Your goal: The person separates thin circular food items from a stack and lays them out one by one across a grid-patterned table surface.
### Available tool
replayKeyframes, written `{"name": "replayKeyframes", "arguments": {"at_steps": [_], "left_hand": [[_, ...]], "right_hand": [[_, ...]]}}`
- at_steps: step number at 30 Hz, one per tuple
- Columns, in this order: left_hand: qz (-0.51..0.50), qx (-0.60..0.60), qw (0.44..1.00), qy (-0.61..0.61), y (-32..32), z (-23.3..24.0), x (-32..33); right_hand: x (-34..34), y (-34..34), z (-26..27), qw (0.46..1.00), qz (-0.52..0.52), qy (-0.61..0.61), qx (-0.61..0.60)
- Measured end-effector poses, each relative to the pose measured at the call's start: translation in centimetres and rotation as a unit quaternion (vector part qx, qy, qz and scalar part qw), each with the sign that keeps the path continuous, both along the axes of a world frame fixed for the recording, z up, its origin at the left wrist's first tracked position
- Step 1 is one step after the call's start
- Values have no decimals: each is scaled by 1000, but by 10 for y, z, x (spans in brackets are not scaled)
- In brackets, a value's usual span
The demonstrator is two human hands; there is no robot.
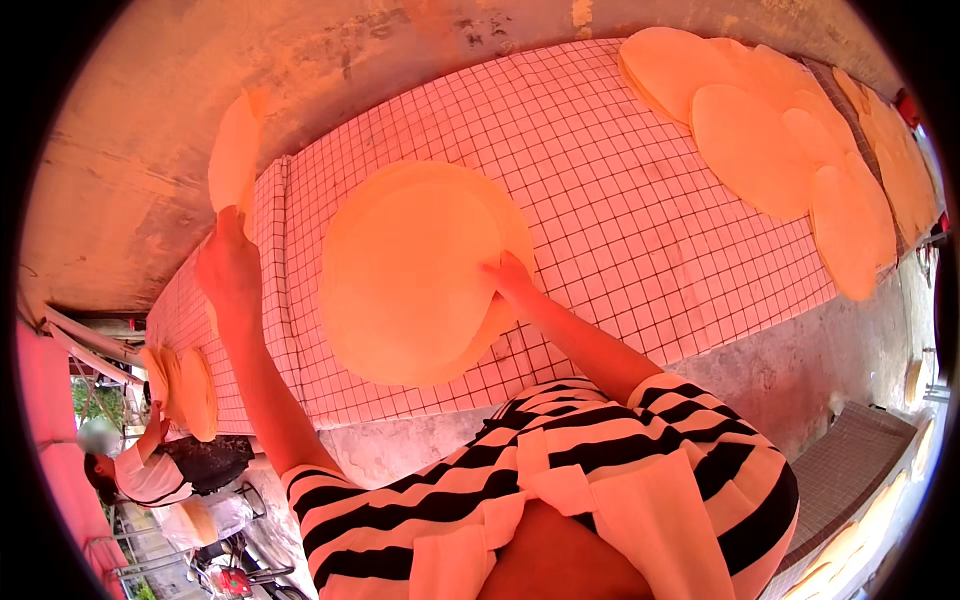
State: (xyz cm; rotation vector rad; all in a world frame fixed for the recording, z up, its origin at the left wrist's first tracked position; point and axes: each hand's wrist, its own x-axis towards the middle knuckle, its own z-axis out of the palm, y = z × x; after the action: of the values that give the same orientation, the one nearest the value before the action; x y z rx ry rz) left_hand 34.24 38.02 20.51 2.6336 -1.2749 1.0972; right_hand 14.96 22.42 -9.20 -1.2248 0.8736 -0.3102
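A stack of thin, pale round sheets (412,277) lies on a grid-patterned table surface (600,225) in front of me. At its right edge my right hand (514,281) pinches the rim of an upper sheet, thumb on top; the fingers underneath are hidden. The stack's rims do not line up, and a lower sheet shows along the right side. My left hand (229,262) is raised left of the stack, gripping the lower end of another thin sheet (236,161). That sheet stands up, bent and seen nearly edge-on.
Overlapping piles of round sheets (750,142) cover the table's far right. More sheets (196,394) stand at the left end, where another person (142,465) reaches toward them. A stained wall (150,172) runs behind the table. Lower left is a parked motorbike (240,577).
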Motion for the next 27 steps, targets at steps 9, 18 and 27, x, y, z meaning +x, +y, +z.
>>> {"name": "replayKeyframes", "arguments": {"at_steps": [9,18,27], "left_hand": [[-207,160,935,240,-7,-190,-198],[-282,88,931,215,-26,-242,-240],[-429,29,872,234,-91,-234,-273]], "right_hand": [[-44,-53,61,911,-15,-162,380],[-55,-83,85,983,96,-65,-145],[-299,-215,119,877,-331,-338,-86]]}}
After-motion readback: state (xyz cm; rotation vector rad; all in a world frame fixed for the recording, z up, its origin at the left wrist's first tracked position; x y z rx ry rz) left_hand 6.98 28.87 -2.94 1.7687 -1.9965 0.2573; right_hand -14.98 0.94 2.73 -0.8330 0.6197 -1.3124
